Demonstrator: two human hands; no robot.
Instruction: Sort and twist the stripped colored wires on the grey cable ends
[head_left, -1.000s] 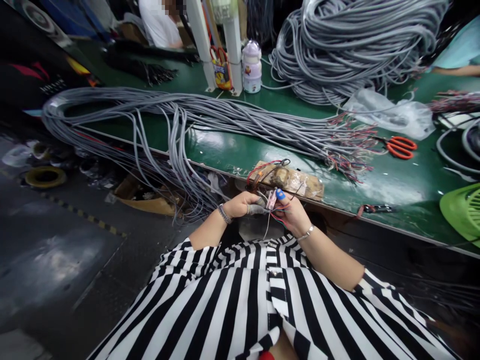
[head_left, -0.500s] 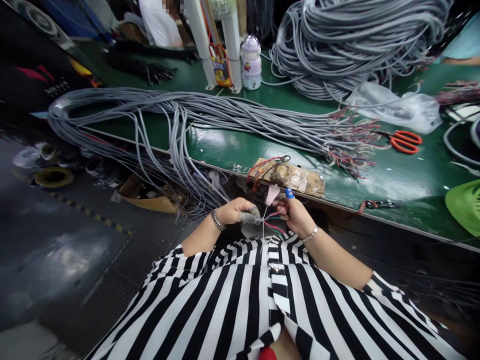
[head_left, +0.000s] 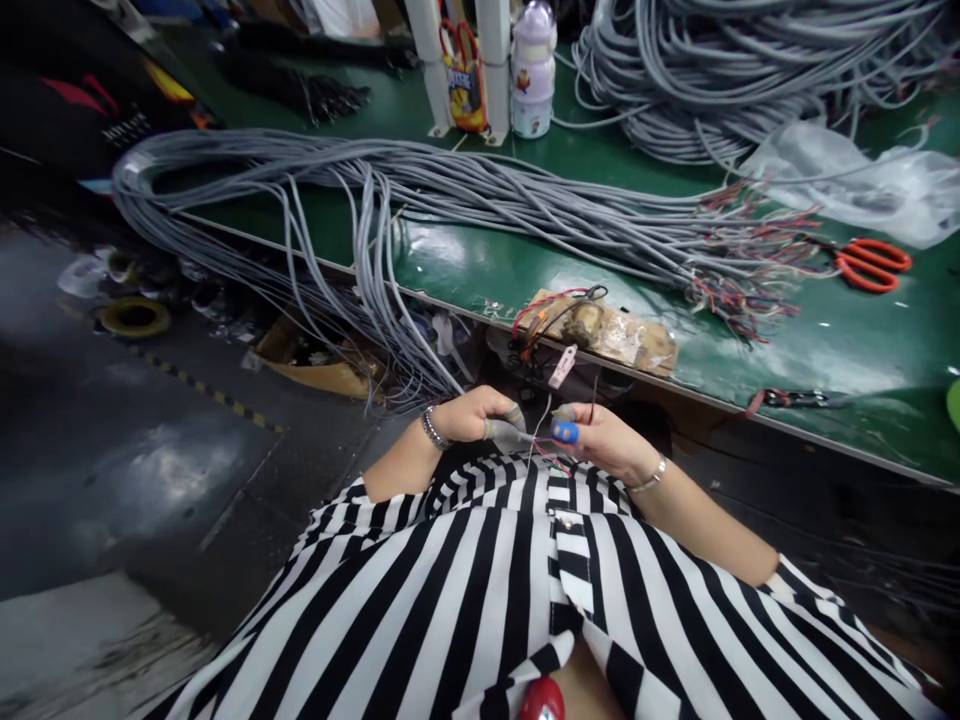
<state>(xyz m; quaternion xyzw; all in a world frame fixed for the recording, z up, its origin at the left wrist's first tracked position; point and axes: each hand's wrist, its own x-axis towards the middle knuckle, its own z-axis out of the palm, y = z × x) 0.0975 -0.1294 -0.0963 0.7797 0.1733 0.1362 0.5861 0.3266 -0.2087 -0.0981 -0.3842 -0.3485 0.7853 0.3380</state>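
Observation:
My left hand (head_left: 480, 415), its thumb and finger covered, pinches the end of a grey cable. Thin coloured wires (head_left: 551, 457) fan out of that end. My right hand (head_left: 600, 435), with a blue cover on one finger, is closed on some of these wires close to the left fingertips; exactly which ones is hard to see. Just above and between the hands is a small pale pink clip-like piece (head_left: 562, 367) with a thin white wire running down from it. Behind it, a taped cardboard-brown block (head_left: 630, 340) with red and black wires lies at the bench edge.
A long bundle of grey cables (head_left: 465, 190) lies across the green bench (head_left: 465, 262), partly hanging over its front edge. Orange-handled scissors (head_left: 874, 265), pliers (head_left: 795, 398), a plastic bag (head_left: 847, 165), a lilac bottle (head_left: 534, 75) and a big cable coil (head_left: 750, 75) are also there.
My right hand has moved off the pink piece, down onto the coloured wires beside my left hand. The pink piece now stands apart from the fingers. The view has shifted slightly.

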